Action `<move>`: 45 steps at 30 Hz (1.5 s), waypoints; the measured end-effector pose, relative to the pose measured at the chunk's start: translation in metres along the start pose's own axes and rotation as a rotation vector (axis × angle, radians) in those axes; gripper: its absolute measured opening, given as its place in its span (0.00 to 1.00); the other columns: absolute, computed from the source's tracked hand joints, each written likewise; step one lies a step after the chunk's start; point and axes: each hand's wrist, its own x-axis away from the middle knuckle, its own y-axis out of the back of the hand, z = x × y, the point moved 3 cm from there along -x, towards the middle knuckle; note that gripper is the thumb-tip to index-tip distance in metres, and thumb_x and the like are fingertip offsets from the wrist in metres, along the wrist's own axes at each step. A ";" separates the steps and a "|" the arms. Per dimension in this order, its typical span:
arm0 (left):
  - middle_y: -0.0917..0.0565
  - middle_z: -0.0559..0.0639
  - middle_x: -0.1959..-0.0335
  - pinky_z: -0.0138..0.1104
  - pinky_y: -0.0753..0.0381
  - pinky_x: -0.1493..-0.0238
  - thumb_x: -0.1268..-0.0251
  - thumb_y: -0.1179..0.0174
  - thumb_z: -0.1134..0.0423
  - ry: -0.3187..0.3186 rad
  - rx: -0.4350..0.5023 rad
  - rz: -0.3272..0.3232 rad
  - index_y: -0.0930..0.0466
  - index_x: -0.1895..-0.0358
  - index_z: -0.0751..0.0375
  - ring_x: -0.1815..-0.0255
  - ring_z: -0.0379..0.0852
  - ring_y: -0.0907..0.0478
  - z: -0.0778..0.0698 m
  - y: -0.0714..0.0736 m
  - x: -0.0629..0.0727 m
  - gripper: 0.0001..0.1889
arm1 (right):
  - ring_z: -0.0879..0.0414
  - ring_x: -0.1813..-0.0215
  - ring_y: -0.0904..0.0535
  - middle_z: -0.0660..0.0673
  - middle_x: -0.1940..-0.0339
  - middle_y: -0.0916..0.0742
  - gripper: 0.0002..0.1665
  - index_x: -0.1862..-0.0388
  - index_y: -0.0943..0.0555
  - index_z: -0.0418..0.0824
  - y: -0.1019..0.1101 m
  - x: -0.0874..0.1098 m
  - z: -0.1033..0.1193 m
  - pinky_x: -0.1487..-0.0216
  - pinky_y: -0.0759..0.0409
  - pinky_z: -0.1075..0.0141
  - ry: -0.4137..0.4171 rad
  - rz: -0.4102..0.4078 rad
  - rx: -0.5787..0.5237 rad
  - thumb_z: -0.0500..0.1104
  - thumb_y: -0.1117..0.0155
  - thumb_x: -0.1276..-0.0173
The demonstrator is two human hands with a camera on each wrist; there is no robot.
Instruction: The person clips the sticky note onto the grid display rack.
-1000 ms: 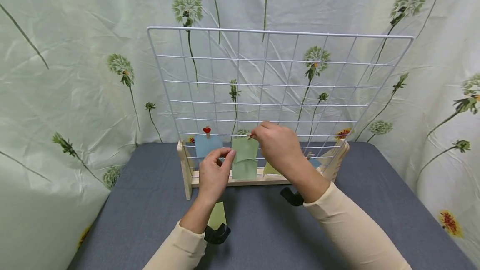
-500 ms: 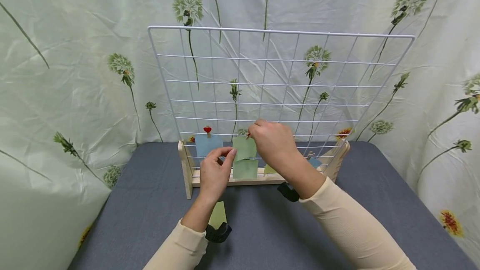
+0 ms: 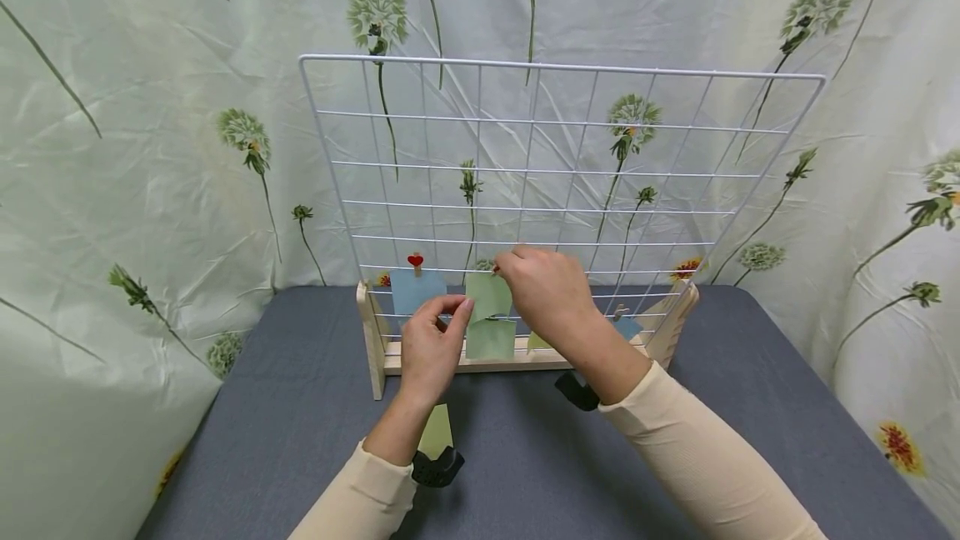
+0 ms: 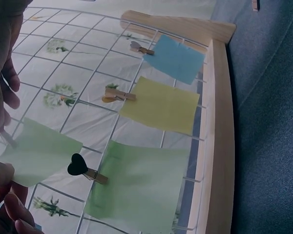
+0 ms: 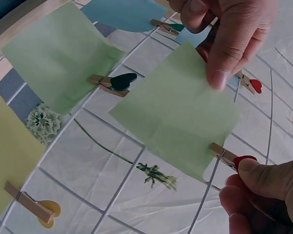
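Observation:
A pale green paper note (image 3: 487, 294) lies against the white wire grid (image 3: 528, 167). My left hand (image 3: 431, 348) pinches its left edge between thumb and fingers. At the note's top corner, my right hand (image 3: 551, 298) pinches a small wooden clothespin (image 5: 224, 155) with a red heart; its jaws meet the note's edge at a grid wire. Just below hangs another green note (image 4: 139, 187), clipped with a dark heart clothespin (image 5: 110, 84). To the left is a blue note (image 3: 412, 292) under a red heart clothespin (image 3: 416, 262).
A yellow note (image 4: 158, 105) and a blue note (image 4: 176, 58) are clipped further right along the grid's lower part. Wooden feet and a rail (image 3: 465, 365) support the grid on a grey-blue tabletop (image 3: 300, 407). A yellow-green paper (image 3: 437, 432) lies by my left wrist.
My right hand has shifted slightly left with the clothespin, and the note's upper edge has moved a little with it. My left hand stays almost still on the note.

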 end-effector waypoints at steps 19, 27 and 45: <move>0.15 0.50 0.73 0.33 0.30 0.78 0.28 0.36 0.52 0.021 0.020 0.002 0.13 0.66 0.55 0.79 0.42 0.28 0.008 0.002 0.007 0.12 | 0.52 0.65 0.12 0.46 0.63 0.08 0.09 0.53 0.12 0.41 -0.002 0.010 -0.009 0.69 0.15 0.60 0.014 -0.103 -0.019 0.36 0.31 0.31; 0.23 0.48 0.82 0.33 0.33 0.78 0.28 0.37 0.51 0.016 0.028 0.000 0.18 0.74 0.55 0.79 0.43 0.30 0.009 0.001 0.009 0.17 | 0.52 0.67 0.12 0.45 0.62 0.08 0.10 0.53 0.11 0.41 -0.004 0.016 -0.011 0.72 0.16 0.61 0.018 -0.122 -0.042 0.36 0.30 0.32; 0.30 0.46 0.85 0.31 0.38 0.78 0.30 0.34 0.51 -0.005 0.023 -0.005 0.22 0.80 0.57 0.82 0.39 0.34 0.013 0.001 0.013 0.20 | 0.53 0.71 0.14 0.47 0.69 0.10 0.04 0.60 0.12 0.41 -0.011 0.042 -0.017 0.73 0.17 0.58 -0.051 -0.123 -0.103 0.39 0.28 0.33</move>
